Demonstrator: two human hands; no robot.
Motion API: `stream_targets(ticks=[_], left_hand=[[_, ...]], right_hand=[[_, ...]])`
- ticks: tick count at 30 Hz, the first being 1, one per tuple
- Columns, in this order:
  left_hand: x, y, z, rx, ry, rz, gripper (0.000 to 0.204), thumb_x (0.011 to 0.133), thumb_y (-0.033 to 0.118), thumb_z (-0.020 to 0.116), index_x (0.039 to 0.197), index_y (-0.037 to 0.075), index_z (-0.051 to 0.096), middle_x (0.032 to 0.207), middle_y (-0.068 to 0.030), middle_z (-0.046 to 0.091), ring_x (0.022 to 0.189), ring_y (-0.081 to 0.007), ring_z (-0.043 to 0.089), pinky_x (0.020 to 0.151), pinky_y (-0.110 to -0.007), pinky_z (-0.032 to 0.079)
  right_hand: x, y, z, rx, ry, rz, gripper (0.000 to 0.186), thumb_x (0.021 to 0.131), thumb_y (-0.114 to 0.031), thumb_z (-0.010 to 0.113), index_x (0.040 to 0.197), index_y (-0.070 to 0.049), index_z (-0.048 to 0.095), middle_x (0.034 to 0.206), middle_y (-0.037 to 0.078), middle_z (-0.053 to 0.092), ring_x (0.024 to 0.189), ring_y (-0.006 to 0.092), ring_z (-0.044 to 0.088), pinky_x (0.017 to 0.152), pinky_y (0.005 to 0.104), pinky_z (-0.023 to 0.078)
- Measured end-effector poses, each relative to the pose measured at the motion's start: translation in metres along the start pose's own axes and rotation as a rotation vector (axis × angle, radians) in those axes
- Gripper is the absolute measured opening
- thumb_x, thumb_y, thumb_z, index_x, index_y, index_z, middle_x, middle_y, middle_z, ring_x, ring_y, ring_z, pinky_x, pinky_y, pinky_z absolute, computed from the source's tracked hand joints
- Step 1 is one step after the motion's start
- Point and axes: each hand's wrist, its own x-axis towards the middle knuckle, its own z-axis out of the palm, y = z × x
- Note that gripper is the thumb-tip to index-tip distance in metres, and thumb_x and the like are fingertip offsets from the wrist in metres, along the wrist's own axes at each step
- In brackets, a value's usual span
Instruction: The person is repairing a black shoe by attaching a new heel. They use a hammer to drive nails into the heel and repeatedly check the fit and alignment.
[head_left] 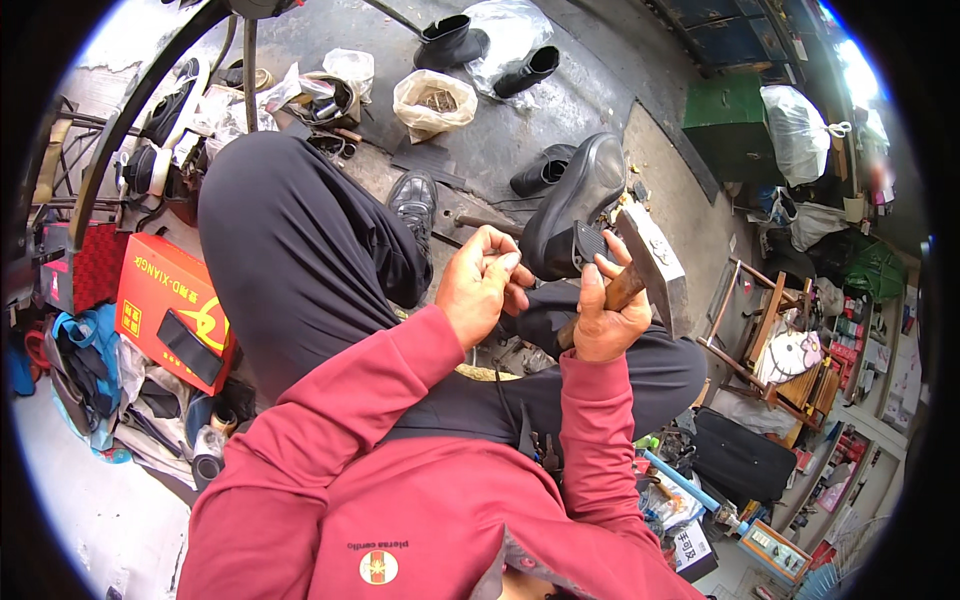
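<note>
The hammer [657, 264] is in the right hand [612, 308], fingers wrapped around its wooden handle, just beside a black boot [566, 215]. The left hand [482, 287] has its fingertips pinched together; I cannot tell on what. A phone [190, 346] lies near one corner of a red box [158, 285].

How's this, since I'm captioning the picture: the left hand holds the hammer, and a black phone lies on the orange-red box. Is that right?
Not quite: the head view shows the right hand holding the hammer; the black phone does lie on the orange-red box.
</note>
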Motion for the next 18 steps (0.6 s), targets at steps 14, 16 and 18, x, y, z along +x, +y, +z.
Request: stream_targets(ticks=[14,16,18], left_hand=[[-0.003,0.007,0.001,0.021,0.067,0.13,0.013,0.111,0.008,0.054,0.124,0.006,0.051,0.112,-0.0173,0.075,0.097,-0.0266,0.077,0.077,-0.036,0.062],[-0.005,0.012,0.001,0.035,0.053,0.142,0.016,0.111,0.009,0.055,0.127,0.007,0.05,0.114,-0.0166,0.076,0.101,-0.0278,0.078,0.08,-0.036,0.061],[-0.007,0.016,0.002,0.095,0.048,0.178,0.021,0.111,0.012,0.057,0.13,0.006,0.049,0.116,-0.0165,0.076,0.106,-0.0283,0.077,0.083,-0.035,0.06]], right_hand=[[-0.01,-0.018,0.0,0.459,0.018,0.486,0.059,0.093,0.003,0.079,0.146,-0.003,0.057,0.15,0.009,0.058,0.069,0.0022,0.06,0.054,0.0182,0.047],[-0.01,-0.02,0.002,0.46,0.0,0.523,0.061,0.093,0.003,0.078,0.149,-0.004,0.055,0.15,0.008,0.058,0.076,0.0022,0.06,0.061,0.0186,0.049],[-0.011,-0.02,0.005,0.457,0.009,0.517,0.062,0.093,0.002,0.078,0.149,-0.004,0.051,0.151,0.008,0.056,0.088,0.004,0.061,0.069,0.0204,0.051]])
